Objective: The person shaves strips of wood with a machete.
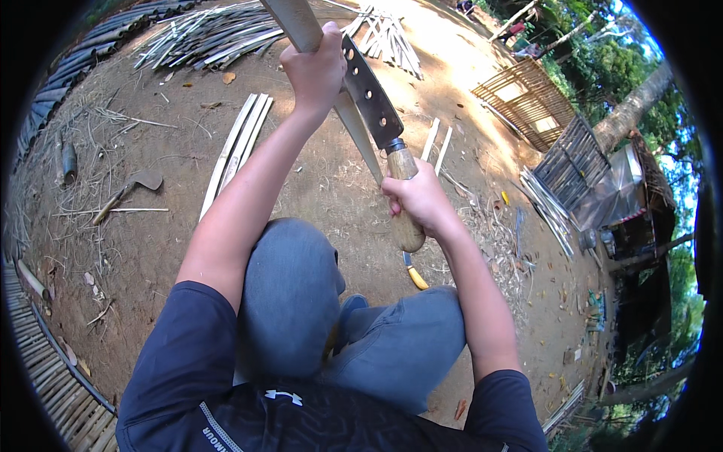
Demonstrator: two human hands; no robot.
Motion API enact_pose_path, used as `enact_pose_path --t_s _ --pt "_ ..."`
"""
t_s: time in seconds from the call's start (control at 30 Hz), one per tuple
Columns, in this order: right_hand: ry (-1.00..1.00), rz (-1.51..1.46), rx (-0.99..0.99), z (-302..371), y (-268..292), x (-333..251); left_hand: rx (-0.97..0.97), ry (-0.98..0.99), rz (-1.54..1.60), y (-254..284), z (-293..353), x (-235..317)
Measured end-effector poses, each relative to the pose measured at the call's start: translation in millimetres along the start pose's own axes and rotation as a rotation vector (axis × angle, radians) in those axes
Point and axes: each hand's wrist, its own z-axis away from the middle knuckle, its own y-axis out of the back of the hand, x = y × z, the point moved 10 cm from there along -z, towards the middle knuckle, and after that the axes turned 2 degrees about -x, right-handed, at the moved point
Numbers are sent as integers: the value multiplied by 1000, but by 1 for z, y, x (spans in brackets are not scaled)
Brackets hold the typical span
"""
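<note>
My left hand point(316, 71) is wrapped round a long pale length of split bamboo point(300, 26), which slants from the top edge down to beside my right hand. In my right hand point(423, 200) is a large knife point(373, 98), gripped by its thick wooden handle. Its dark, broad blade has a row of round holes and points up toward my left hand, along the bamboo's right side. Whether the cutting edge touches the bamboo I cannot tell. On the ground below the handle lies a small knife point(416, 277) with a yellow handle. My bent knees are under my arms.
Pale strips point(237, 143) lie left of my left forearm. A wooden-handled blade tool point(143, 181) rests farther left. Heaps of strips point(211, 38) and dark poles point(98, 45) lie at the far side. Woven panels point(527, 102) and a tree trunk point(633, 109) stand at right.
</note>
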Motion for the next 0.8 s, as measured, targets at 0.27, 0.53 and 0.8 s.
enact_pose_path --t_s 0.27,0.53,0.8 --pt "41 56 3 3 -9 -24 64 6 3 11 -5 -4" --pt "56 50 9 10 -10 -32 44 31 -1 10 -3 -4" --pt "35 30 14 8 -5 -22 34 48 -25 7 3 -6"
